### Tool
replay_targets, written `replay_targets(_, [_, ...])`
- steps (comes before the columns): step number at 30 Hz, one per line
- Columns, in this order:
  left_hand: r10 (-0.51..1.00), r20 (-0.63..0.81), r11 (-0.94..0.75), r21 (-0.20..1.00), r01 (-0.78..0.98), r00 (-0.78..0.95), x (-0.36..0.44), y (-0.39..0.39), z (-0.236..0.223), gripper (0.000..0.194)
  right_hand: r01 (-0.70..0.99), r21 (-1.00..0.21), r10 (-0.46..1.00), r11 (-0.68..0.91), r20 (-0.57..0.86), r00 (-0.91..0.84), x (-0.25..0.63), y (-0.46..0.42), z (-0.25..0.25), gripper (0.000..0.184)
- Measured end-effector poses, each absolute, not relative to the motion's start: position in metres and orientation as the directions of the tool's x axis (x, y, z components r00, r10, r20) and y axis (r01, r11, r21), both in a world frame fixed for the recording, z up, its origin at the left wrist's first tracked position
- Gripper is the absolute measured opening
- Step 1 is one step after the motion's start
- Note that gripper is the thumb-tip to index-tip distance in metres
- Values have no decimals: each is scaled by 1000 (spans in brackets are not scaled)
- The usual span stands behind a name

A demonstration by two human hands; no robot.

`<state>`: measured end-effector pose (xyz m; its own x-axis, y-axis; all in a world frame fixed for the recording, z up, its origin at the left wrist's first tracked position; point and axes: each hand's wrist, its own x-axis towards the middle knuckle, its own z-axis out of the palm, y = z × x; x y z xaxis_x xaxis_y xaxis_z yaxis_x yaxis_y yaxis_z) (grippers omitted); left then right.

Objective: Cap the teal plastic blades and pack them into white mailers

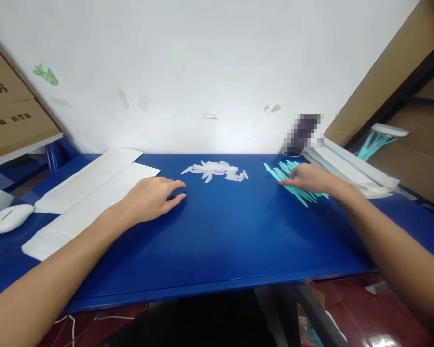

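Note:
My left hand (152,196) rests on the blue table (217,241), fingers loosely curled and apart, holding nothing; it lies beside two long white paper sheets (94,193). A pile of several small clear plastic caps (217,171) lies ahead at the table's middle back. My right hand (309,177) lies on a heap of several thin teal sticks (292,185), its fingertips touching them; whether it grips one I cannot make out.
A stack of white packets (350,168) and a blurred dark object (302,135) stand at the back right. A white rounded object (7,219) sits far left. Cardboard boxes (10,111) flank both sides. More teal sticks (374,142) lie on the right shelf.

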<state>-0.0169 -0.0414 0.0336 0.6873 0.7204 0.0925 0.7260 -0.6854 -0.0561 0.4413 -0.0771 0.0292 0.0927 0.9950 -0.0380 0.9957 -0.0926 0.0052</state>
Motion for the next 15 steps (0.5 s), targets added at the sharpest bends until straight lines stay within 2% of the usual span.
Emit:
replay_targets(5, [684,79,-726,-34,687,726,-16,-43,32,45,1000,-23,981,-13,-193,9,418,-87,45,41])
replay_targets(10, [618,137,-766,-114,632,774,-11,-47,34,42,961,-230,888,154,-394,-237,370,-118,64,41])
replay_targets(13, [618,278,-726,-157,670,735,-5,-49,37,43,912,-326,865,251,-348,-362,332,-123,68,39])
replay_targets(15, [644,325,-708,-90,701,692,-3,-49,38,43,872,-354,847,337,-291,-445,309,-117,67,39])
